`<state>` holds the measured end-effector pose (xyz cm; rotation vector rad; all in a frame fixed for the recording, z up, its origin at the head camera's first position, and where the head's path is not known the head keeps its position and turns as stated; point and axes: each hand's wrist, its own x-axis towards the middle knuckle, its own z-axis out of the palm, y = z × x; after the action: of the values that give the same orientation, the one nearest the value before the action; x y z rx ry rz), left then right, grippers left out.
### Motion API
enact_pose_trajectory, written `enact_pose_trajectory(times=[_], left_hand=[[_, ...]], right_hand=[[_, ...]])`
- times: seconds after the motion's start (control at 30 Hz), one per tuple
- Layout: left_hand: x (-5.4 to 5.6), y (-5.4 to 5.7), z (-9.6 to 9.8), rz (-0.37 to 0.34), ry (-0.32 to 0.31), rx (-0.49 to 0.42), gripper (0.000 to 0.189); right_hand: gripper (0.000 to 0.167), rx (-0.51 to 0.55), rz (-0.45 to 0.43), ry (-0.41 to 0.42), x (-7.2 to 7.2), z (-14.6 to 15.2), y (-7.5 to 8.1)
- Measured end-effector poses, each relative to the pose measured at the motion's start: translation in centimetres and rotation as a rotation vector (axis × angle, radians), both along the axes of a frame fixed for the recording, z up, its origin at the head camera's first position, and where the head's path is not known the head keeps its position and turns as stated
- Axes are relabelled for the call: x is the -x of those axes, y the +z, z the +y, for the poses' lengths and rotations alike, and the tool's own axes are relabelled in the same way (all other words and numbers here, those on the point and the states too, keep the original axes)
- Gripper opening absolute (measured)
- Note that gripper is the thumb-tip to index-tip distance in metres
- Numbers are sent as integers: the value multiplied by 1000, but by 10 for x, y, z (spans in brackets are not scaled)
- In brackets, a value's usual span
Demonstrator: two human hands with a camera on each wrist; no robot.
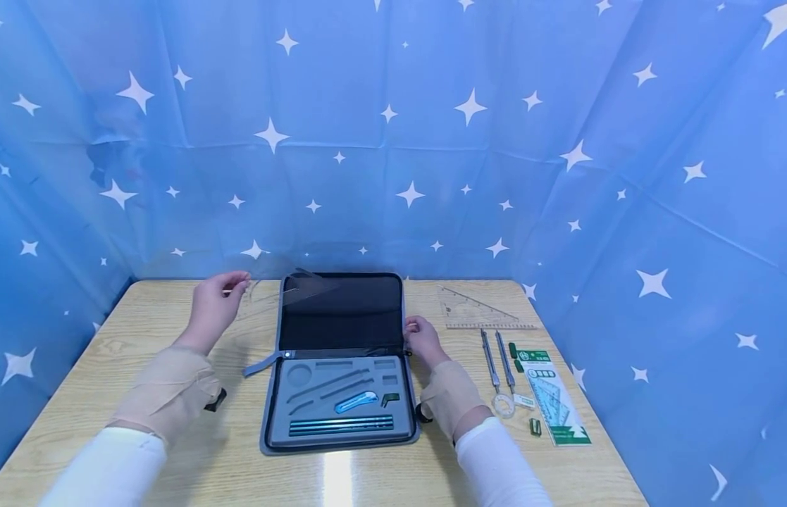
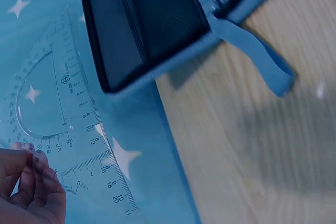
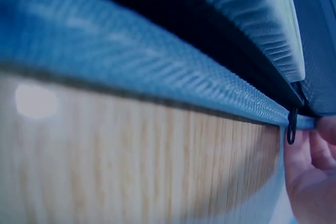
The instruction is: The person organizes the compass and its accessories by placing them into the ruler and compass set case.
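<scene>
Between the thumb and fingers of my left hand (image 1: 217,303) is a clear set square (image 2: 84,161), raised at the left of the case's lid. A protractor scale and a curved cut-out show on it in the left wrist view. A blue zip case (image 1: 265,429) lies open on the table, its dark lid leaning back. My right hand (image 1: 425,341) pinches the case's right edge by the hinge, close to a black zip pull (image 3: 292,127). Pencils (image 1: 341,425), a blue cutter (image 1: 356,402) and a small dark green piece (image 1: 389,399) lie in the grey foam tray (image 1: 279,408).
Right of the case lie another clear set square (image 1: 475,311), two metal compasses (image 1: 490,359), a roll of tape (image 1: 504,405), an eraser (image 1: 523,401), a green sharpener (image 1: 535,427) and a green-and-white packet (image 1: 554,398). A starry blue curtain (image 1: 368,141) hangs behind the table.
</scene>
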<state>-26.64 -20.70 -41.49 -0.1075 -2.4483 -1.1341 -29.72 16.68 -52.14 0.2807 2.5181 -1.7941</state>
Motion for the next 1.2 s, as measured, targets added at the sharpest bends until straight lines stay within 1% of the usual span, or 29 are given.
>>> enact_pose_trajectory(times=[0.07,0.17,0.3,0.4,0.47,0.53,0.6,0.67,0.8,0.97,1.07,1.2], left_hand=[[3,3,8,22,-31,12,21],[9,6,19,34,-63,17,21],[13,12,35,20,-104,26,20],[15,15,48,2,-137,62,20],[17,16,55,16,-159,89,19],[18,16,61,45,-170,121,18],[19,15,66,73,-177,137,17],[20,13,71,81,-183,138,16],[23,6,78,60,-189,129,16],[25,-1,81,24,-168,132,17],[25,-3,81,18,-169,131,16],[25,-6,81,34,-181,123,15]], right_hand=[[20,16,0,1,-1,0,3],[18,52,9,18,-1,0,4],[17,58,27,51,-2,0,5],[18,65,39,65,-4,0,3],[18,73,46,75,-4,1,2],[19,70,58,92,-5,2,1],[20,59,80,115,-5,3,0],[20,65,99,131,-5,3,-1],[19,73,140,147,-5,5,-4],[19,61,161,161,-6,5,-6],[19,77,160,173,-7,5,-2],[19,98,144,199,-15,4,13]])
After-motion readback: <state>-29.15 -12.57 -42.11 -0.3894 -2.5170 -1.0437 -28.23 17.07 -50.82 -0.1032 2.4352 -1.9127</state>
